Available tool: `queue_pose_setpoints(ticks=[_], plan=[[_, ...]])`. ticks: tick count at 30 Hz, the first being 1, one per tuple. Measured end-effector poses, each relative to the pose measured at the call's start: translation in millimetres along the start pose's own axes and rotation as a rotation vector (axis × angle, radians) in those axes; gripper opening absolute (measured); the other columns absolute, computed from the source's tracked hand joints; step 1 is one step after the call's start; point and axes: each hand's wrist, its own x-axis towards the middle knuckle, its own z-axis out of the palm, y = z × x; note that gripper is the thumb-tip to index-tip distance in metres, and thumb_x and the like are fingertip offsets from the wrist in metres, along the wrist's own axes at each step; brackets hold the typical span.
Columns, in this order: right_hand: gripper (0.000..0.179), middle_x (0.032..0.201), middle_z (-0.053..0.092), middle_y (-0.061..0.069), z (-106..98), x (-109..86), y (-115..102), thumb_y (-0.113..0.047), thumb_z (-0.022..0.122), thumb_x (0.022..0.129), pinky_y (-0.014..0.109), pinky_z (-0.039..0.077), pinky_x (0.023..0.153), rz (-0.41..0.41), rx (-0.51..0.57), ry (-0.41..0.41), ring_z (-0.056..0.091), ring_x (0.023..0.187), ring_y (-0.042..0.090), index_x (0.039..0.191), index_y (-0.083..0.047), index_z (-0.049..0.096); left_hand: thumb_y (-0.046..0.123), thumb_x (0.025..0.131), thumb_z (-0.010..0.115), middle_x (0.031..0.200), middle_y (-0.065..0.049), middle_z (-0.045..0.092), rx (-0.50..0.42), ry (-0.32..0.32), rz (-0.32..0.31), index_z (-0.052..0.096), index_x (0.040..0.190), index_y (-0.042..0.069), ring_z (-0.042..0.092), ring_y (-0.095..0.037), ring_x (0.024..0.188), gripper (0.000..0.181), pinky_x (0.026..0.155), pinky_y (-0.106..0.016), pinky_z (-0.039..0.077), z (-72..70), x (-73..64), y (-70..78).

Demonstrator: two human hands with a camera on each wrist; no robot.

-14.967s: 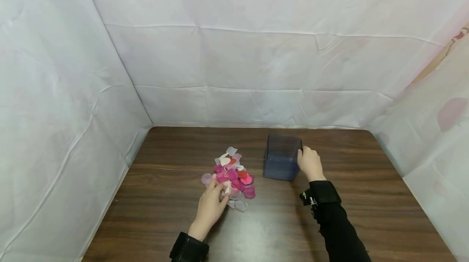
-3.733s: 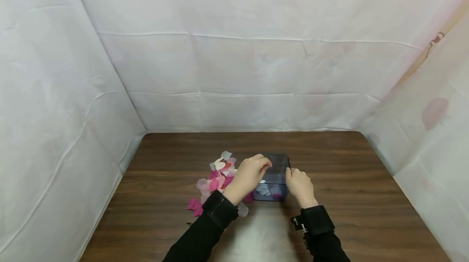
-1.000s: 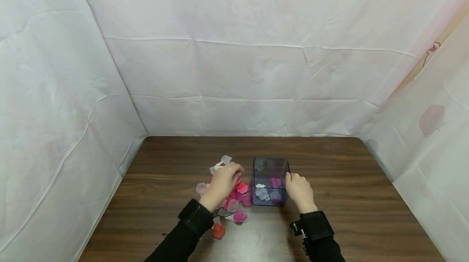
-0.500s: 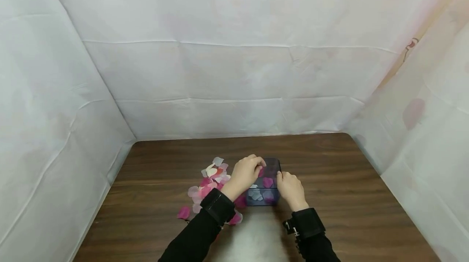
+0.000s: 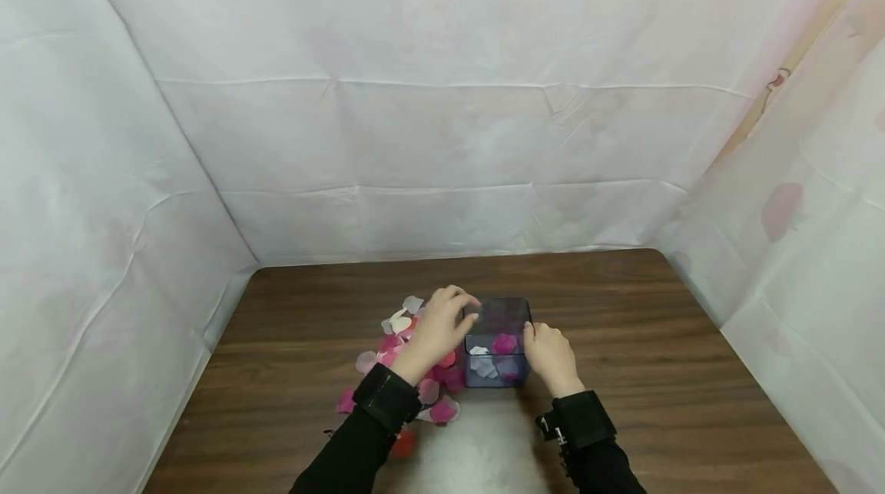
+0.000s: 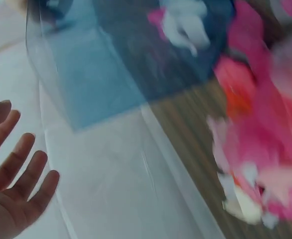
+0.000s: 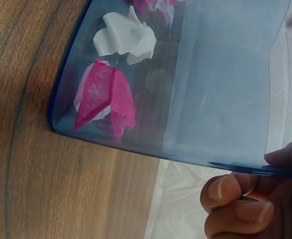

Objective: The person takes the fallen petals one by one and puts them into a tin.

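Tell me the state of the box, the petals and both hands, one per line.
Box: uncovered, with petals inside
Petals in the box: few, loose, pink and white
Petals on the table: loosely heaped, some scattered
Left hand: fingers spread, holding nothing
Right hand: gripping the box's rim

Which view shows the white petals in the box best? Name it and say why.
Right wrist: the white petals appear large, their folded edges clear through the box. The head view shows them small; the left wrist view shows them blurred, near its top edge.
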Motion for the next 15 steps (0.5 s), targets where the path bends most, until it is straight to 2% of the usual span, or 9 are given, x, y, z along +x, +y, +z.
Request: queue_pose_setpoints(ticks=[4,10,13,15], plan=[[0.041,0.055,0.032,0.002,-0.6,0.0,-0.4,-0.020,0.035,0.100,0.030,0.032,0.053,-0.014,-0.001,-0.004,0.040,0.052,0.018,0.060,-0.010,0.036,0.022,0.088,0.066,0.092,-0.002,0.057,0.040,0.011,-0.045,0.061,0.096,0.013,0.054,-0.014,0.080,0.013,0.067,-0.027,0.046,-11.6,-20.8,-16.7],[0.043,0.055,0.029,0.002,-0.8,-0.9,0.2,-0.021,0.033,0.101,0.028,0.028,0.052,0.000,0.013,-0.033,0.033,0.050,0.016,0.060,-0.010,0.035,0.027,0.083,0.071,0.067,0.005,0.050,0.091,-0.148,-0.077,0.060,0.096,0.009,0.040,-0.003,0.056,0.024,0.051,-0.019,0.034,-9.0,-73.1,-48.6],[0.043,0.055,0.031,0.002,-0.6,-0.3,0.9,-0.021,0.033,0.100,0.029,0.030,0.053,0.005,0.001,-0.021,0.036,0.050,0.016,0.060,-0.010,0.037,0.026,0.080,0.073,0.064,0.008,0.048,0.113,-0.210,-0.096,0.060,0.094,0.009,0.037,-0.001,0.053,0.025,0.048,-0.017,0.032,-4.4,-97.3,-64.0],[0.043,0.055,0.031,0.002,-0.8,0.2,0.5,-0.022,0.032,0.100,0.029,0.031,0.053,0.011,0.003,-0.020,0.037,0.051,0.017,0.060,-0.010,0.037,0.026,0.077,0.075,0.063,0.008,0.048,0.113,-0.246,-0.095,0.057,0.087,0.012,0.036,-0.001,0.053,0.025,0.048,-0.018,0.031,-2.4,-110.6,-71.1]])
